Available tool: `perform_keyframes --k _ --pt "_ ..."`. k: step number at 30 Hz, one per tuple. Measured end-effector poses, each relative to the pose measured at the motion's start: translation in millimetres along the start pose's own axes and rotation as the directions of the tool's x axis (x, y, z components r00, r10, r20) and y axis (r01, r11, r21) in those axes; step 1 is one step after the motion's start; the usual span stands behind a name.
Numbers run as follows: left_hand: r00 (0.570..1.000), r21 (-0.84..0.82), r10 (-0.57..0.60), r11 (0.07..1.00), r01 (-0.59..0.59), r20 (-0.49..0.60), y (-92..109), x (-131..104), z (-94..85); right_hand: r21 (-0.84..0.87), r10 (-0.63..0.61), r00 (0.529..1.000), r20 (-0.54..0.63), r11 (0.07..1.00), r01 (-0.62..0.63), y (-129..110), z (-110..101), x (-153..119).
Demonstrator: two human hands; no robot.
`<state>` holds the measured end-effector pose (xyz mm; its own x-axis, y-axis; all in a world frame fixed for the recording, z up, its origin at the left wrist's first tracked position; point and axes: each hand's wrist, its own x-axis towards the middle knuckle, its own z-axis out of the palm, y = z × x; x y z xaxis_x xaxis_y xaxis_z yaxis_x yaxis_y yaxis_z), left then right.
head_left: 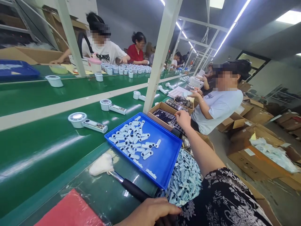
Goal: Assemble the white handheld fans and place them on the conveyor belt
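Note:
My right hand (183,120) reaches over a cardboard box (162,125) of dark cylindrical parts; its fingers are bent down at the box's right side and their tips are hard to see. At the bottom edge my left hand (152,211) lies beside the black handle of a screwdriver-like tool (134,188), fingers partly hidden. Between the hands a blue tray (164,160) holds many small pale pieces with dark squares. More such pieces (185,175) fill a container under the tray's right edge.
White devices (77,120) with round heads lie on the green conveyor (47,150). A white post (162,47) rises behind the tray. White glue-like material (102,164) and a red sheet (70,210) are near the front. A person (218,103) works at the right; others sit across.

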<state>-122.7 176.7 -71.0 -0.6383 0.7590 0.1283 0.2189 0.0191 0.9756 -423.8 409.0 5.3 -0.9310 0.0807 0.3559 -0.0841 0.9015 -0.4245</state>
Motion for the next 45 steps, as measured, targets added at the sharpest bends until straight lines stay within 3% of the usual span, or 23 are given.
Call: perform_keyframes --k 4,8,10,12,14,16,19,22,26,30,32,35,36,37,39,41,45 --pt "0.996 -0.151 -0.071 0.987 0.061 -0.057 20 -1 -1.7 0.128 -0.177 0.984 0.015 0.976 0.173 -24 -10 -34" --pt "0.976 -0.136 0.016 0.990 -0.047 -0.219 30 4 -11.0 0.344 -0.369 0.920 0.134 0.888 0.306 -54 0 -95" --pt "0.950 -0.070 0.074 0.993 -0.100 -0.303 34 5 -22.1 0.536 -0.396 0.888 0.232 0.814 0.222 -67 11 -124" --pt "0.918 -0.006 0.097 0.994 -0.107 -0.385 36 6 -33.5 0.700 -0.394 0.835 0.383 0.714 0.015 -79 21 -146" --pt "0.892 0.032 0.096 0.995 -0.091 -0.441 34 5 -41.5 0.734 -0.391 0.758 0.522 0.658 -0.166 -89 28 -160" --pt "0.885 0.049 0.077 0.997 -0.061 -0.459 30 5 -44.5 0.685 -0.376 0.727 0.575 0.708 -0.175 -99 31 -166" --pt "0.899 0.081 0.070 0.996 -0.039 -0.432 22 7 -42.5 0.524 -0.376 0.781 0.498 0.848 0.075 -111 33 -170" --pt "0.901 0.102 0.085 0.994 -0.045 -0.425 20 9 -39.7 0.427 -0.422 0.801 0.424 0.874 0.234 -118 36 -172" --pt "0.886 0.068 0.088 0.996 -0.064 -0.454 22 9 -38.0 0.441 -0.439 0.804 0.401 0.862 0.251 -119 42 -174" --pt "0.859 0.077 0.118 0.993 -0.092 -0.499 25 7 -39.6 0.532 -0.380 0.855 0.354 0.833 0.150 -117 41 -170" --pt "0.758 0.045 0.102 0.994 -0.096 -0.644 26 7 -44.9 0.606 -0.329 0.882 0.336 0.793 0.065 -118 33 -169" --pt "0.502 -0.138 -0.061 0.984 -0.116 -0.863 27 7 -58.7 0.729 -0.263 0.909 0.323 0.682 -0.062 -123 16 -175" --pt "0.462 -0.218 -0.128 0.965 -0.148 -0.878 29 8 -63.5 0.781 -0.236 0.911 0.337 0.611 -0.131 -126 10 -179" --pt "0.467 -0.297 -0.182 0.937 -0.186 -0.865 30 8 -67.5 0.825 -0.208 0.910 0.359 0.526 -0.205 -130 5 -185" --pt "0.546 -0.428 -0.237 0.867 -0.254 -0.803 34 8 -72.4 0.877 -0.164 0.905 0.393 0.363 -0.315 -136 -2 -196" --pt "0.595 -0.503 -0.257 0.814 -0.292 -0.762 38 8 -73.3 0.898 -0.137 0.923 0.360 0.318 -0.303 -140 -5 -205" --pt "0.544 -0.537 -0.311 0.779 -0.324 -0.779 43 7 -71.5 0.916 -0.114 0.964 0.239 0.356 -0.185 -140 -4 -212"
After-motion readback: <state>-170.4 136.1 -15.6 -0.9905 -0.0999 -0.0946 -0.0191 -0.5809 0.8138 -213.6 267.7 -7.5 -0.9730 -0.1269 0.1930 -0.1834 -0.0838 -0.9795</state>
